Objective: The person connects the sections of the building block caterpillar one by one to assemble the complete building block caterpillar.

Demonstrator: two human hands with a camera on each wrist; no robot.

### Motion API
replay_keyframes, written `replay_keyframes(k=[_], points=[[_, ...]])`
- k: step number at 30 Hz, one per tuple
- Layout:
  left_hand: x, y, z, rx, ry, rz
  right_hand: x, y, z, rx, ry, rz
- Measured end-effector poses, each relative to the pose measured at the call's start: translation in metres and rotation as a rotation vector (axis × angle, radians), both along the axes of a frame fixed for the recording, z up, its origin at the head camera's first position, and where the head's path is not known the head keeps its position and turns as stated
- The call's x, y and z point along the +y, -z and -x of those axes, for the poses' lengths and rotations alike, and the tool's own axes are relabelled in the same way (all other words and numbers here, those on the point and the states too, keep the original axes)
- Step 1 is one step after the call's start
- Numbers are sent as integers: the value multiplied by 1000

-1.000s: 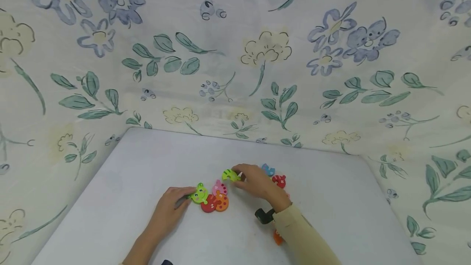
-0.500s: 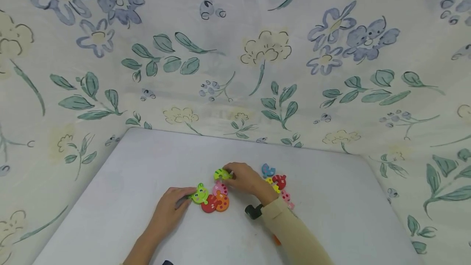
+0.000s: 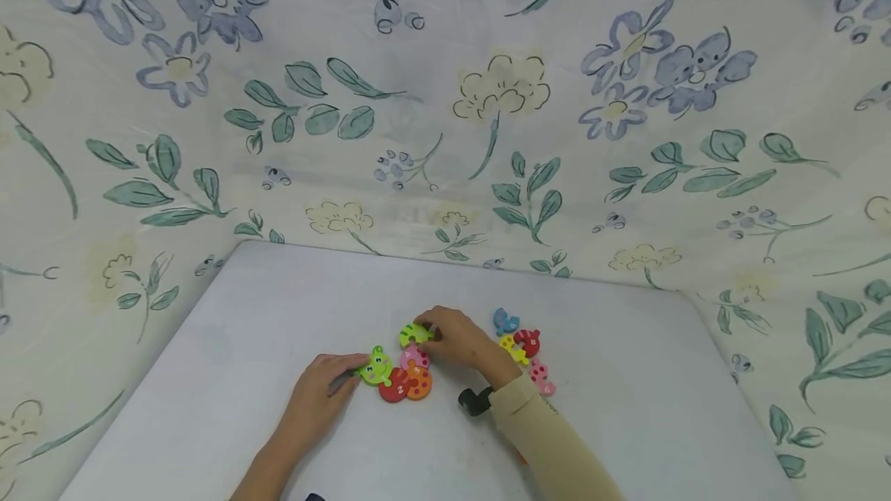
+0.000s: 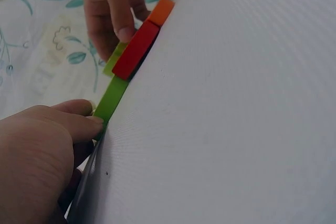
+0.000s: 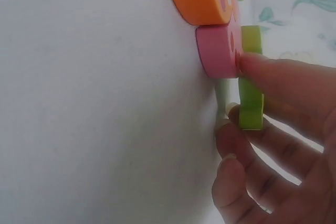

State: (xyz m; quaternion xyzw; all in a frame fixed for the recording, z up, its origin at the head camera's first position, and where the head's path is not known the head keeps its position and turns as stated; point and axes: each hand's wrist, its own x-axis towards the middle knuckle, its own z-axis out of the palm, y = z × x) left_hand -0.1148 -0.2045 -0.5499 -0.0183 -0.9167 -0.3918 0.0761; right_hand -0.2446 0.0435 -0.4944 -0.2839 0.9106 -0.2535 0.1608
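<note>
A green smiling caterpillar-head puzzle piece [image 3: 378,369] lies at the left end of a curved row of pieces. My left hand [image 3: 322,391] holds its left edge between fingers and thumb. Joined on from it are a red piece [image 3: 393,388] numbered 2, an orange piece [image 3: 420,384] and a pink spotted piece [image 3: 414,357]. With my right hand [image 3: 461,342] I pinch a striped green puzzle piece [image 3: 411,334] at the pink one's far edge. In the right wrist view, this green piece [image 5: 251,95] sits raised off the table, overlapping the pink piece [image 5: 216,51].
To the right on the white table [image 3: 292,292] lie a blue piece [image 3: 506,322], a red piece [image 3: 527,343], a yellow piece [image 3: 513,349] and a pink piece [image 3: 540,378]. An orange bit [image 3: 520,455] shows beside the right sleeve. Floral cloth [image 3: 431,138] hangs behind.
My right hand has carried the striped green piece left and slightly nearer, from apart on the right to the pink piece's far edge. The left hand has stayed on the caterpillar head.
</note>
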Motion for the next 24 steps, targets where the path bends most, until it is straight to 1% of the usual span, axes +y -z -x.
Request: replay_keyframes(k=[8, 14, 18, 24], points=[[1, -1, 1, 9, 4, 3, 3, 3, 0, -2, 20, 43], [1, 0, 1, 19, 11, -5, 0, 2, 0, 53, 5, -19], [2, -1, 0, 24, 11, -3, 2, 1, -2, 70, 0, -51], [1, -2, 1, 26, 10, 5, 16, -3, -4, 20, 40, -60]])
